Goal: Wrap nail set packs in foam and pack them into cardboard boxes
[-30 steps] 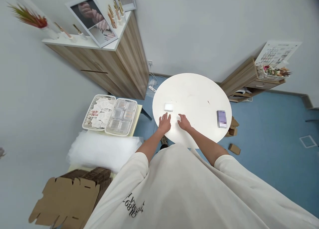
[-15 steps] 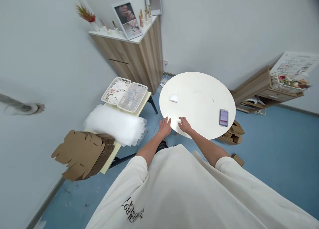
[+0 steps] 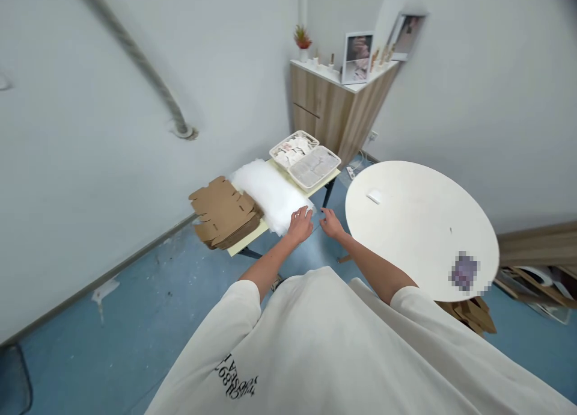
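Note:
My left hand (image 3: pixel 300 225) is open, its fingertips at the near end of a stack of white foam sheets (image 3: pixel 265 192), and it holds nothing. My right hand (image 3: pixel 332 224) is also open and empty, in the gap between that stack and a round white table (image 3: pixel 406 234). A small white packet (image 3: pixel 374 196) lies on the round table, well beyond my right hand. A pixelated purple item (image 3: pixel 464 272) lies near the table's right edge.
The foam shares a pale yellow folding table (image 3: pixel 247 245) with flat cardboard box blanks (image 3: pixel 223 210), a white tray of cards (image 3: pixel 293 148) and a clear compartment tray (image 3: pixel 314 167). A wooden cabinet (image 3: pixel 333 102) stands behind. Cardboard pieces (image 3: pixel 473 316) sit on the blue floor.
My view has swung left, so the round table has shifted right. My hands now reach the foam stack instead of the round table's edge.

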Demonstrator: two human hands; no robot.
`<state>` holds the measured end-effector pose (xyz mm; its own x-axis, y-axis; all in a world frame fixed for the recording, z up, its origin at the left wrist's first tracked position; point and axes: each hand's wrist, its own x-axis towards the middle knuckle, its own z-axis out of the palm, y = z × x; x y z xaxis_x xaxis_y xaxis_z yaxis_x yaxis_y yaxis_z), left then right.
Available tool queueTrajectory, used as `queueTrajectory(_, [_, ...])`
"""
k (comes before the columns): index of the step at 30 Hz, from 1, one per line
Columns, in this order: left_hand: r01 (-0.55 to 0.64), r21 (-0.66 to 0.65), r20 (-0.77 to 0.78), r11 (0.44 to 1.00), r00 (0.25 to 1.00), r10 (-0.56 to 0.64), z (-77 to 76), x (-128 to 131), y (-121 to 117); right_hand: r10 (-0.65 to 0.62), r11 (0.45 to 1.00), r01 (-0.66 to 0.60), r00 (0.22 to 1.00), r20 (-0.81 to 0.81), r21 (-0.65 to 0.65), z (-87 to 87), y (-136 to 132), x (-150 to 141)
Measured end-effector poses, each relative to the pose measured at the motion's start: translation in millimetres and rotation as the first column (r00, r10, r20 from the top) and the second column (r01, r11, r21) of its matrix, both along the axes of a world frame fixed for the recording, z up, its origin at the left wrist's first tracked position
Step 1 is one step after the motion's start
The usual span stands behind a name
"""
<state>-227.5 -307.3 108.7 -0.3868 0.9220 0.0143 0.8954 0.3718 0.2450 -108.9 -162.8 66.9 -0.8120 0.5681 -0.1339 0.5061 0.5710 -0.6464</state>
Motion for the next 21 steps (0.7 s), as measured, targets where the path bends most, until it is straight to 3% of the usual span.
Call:
queueTrajectory(7, [-0.204, 0.059, -0.022, 0.977, 0.978, 0.205, 14.3, -118, -132, 0.234, 0.97, -0.228, 0.969, -0.08, 0.082, 11.0, -103, -134])
queueTrajectory(13, [-0.366, -0.15, -0.012, 0.918, 0.929, 0.369, -7.3, -192, -234, 0.401, 0.875, -0.384, 0.916, 0.003, 0.296, 16.1, -182, -205])
queueTrajectory(16, [-0.386, -0.256, 0.018, 0.887, 0.915, 0.403, -22.1, -210, -260, 0.448, 0.835, -0.446, 0.891, 0.071, 0.322, 17.6, -206, -224])
queueTrajectory(21, [-0.403, -0.31, 0.094, 0.861, 0.888, 0.45, -34.8, -223, -271, 0.463, 0.812, -0.497, 0.868, 0.181, 0.307, 13.7, -220, -242])
